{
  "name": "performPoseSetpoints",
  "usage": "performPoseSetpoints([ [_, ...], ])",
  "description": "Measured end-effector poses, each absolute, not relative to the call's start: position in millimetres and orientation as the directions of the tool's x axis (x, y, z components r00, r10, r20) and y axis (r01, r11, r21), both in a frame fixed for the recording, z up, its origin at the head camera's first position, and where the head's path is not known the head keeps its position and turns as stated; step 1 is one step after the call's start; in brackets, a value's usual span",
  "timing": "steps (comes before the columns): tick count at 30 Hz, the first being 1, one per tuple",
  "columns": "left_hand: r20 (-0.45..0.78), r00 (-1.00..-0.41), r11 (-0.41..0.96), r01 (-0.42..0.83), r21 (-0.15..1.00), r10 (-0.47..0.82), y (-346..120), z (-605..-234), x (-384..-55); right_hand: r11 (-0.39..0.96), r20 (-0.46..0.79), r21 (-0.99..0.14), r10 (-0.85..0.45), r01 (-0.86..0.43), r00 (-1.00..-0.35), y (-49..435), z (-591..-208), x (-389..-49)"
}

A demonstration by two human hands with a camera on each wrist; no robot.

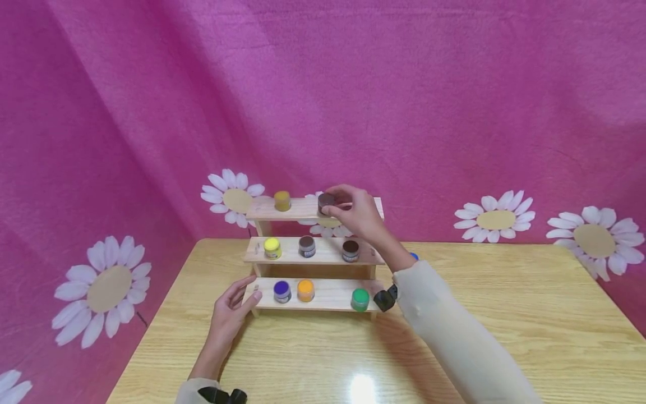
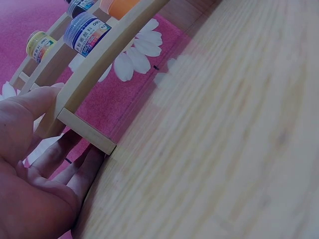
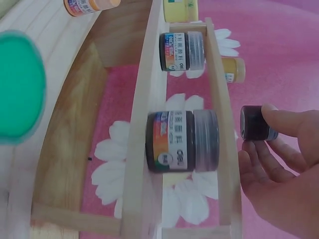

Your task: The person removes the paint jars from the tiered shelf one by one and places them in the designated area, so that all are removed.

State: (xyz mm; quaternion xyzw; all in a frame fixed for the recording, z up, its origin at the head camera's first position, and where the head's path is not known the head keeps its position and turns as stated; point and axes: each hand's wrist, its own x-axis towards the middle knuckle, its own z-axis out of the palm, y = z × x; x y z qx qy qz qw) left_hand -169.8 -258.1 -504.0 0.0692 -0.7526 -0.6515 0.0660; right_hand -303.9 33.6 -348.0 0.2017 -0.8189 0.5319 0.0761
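My right hand point(image 1: 357, 210) pinches a dark brown paint jar point(image 3: 255, 123) between thumb and fingers, at the top step of a three-step wooden stand point(image 1: 313, 301). On that step, to the left, sits an ochre paint jar point(image 1: 282, 201). My left hand point(image 1: 233, 308) holds the left end of the bottom step, thumb on top and fingers around the end by its leg point(image 2: 87, 130). The middle step bears a yellow jar point(image 1: 272, 248) and two dark jars, one at centre point(image 1: 307, 246) and one at right point(image 1: 350, 251).
Purple point(image 1: 282, 291), orange point(image 1: 305, 290) and green point(image 1: 360, 299) jars stand on the bottom step. A blue thing point(image 1: 414, 256) peeks out behind the right forearm on the wooden table point(image 1: 504, 297). Pink flowered cloth point(image 1: 404, 112) hangs behind and to the left.
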Motion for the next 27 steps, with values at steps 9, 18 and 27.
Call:
performPoseSetpoints([
  [9, 0.008, -0.981, 0.152, -0.022, 0.988, -0.194, -257.6, -504.0, -169.3, 0.264, 0.38, -0.862, -0.231, -0.433, -0.896, 60.8, -353.8, -287.3],
  [18, 0.004, -0.979, 0.151, -0.028, 0.988, -0.203, -256.9, -503.4, -170.9, 0.251, 0.388, -0.873, -0.159, -0.418, -0.908, 97.8, -367.2, -268.0],
  [27, -0.002, -0.98, 0.131, -0.029, 0.991, -0.197, -256.7, -503.7, -170.9, 0.263, 0.417, -0.867, -0.084, -0.423, -0.905, 129.4, -394.1, -252.2],
])
